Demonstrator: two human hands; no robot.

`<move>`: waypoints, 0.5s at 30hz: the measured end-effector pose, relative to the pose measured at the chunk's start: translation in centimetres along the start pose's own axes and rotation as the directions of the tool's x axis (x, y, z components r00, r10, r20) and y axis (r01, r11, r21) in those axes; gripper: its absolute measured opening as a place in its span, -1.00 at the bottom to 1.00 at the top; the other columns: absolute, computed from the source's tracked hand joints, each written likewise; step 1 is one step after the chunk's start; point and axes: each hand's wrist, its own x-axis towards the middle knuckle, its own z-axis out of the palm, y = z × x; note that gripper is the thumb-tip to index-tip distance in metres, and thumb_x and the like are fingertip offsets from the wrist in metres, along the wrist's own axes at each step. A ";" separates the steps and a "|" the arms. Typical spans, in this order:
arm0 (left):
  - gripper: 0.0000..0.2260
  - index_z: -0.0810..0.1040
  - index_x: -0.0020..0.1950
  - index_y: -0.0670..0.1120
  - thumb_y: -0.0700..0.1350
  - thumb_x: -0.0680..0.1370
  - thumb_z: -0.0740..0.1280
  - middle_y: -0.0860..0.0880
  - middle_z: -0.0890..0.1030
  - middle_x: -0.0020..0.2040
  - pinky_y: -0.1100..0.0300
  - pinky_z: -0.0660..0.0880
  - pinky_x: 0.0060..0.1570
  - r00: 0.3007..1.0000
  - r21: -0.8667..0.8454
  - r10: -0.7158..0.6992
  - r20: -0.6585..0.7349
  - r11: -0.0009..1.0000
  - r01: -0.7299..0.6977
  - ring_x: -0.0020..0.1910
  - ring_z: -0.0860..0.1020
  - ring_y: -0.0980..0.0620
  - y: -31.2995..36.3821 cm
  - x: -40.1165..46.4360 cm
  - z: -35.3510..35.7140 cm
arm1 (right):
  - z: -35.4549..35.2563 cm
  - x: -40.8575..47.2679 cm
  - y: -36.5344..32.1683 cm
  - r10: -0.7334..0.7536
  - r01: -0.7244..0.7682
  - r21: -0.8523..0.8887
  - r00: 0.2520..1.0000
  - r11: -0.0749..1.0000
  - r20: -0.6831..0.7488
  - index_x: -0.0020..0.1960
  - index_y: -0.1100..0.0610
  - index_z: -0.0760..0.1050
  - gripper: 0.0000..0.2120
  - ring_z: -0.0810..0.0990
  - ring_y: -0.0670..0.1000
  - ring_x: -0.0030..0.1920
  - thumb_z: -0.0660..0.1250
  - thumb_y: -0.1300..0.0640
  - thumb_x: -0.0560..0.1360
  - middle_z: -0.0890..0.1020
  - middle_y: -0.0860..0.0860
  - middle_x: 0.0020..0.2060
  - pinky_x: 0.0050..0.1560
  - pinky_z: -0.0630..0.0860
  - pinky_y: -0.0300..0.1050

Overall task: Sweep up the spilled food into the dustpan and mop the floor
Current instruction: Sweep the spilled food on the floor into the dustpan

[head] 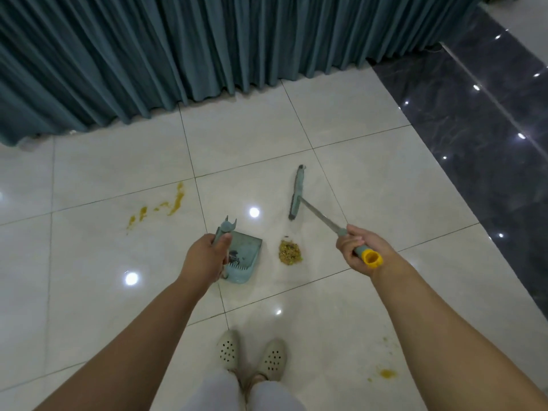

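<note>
Two hands at work: left hand point(204, 256) grips dustpan point(244, 256) handle, right hand point(357, 247) grips broom point(296, 194) handle; food pile point(290, 252) likely loose, crumbly, light.

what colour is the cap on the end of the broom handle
Yellow cap, clearest in the head view.

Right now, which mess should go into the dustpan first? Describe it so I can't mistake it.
Start at the dustpan on the pale tiles ahead of the shoes. Just to its right lies a small food pile, below the broom head. Unlike the thin yellow smears farther left, it is a heaped, grainy mound.
</note>
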 end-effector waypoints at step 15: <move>-0.61 0.51 -0.17 -0.16 0.13 0.60 0.16 0.03 0.48 -0.49 0.31 0.31 -0.63 0.998 -0.010 -0.040 -0.040 0.999 0.040 -0.65 0.34 0.17 -2.4 -1.8 -0.6 | -5.1 3.1 1.9 -0.284 -0.275 -0.923 0.893 0.269 -0.349 0.19 0.19 0.34 -0.84 0.30 -0.06 -0.53 0.10 0.22 0.63 0.37 0.09 -0.41 -0.61 0.31 -0.35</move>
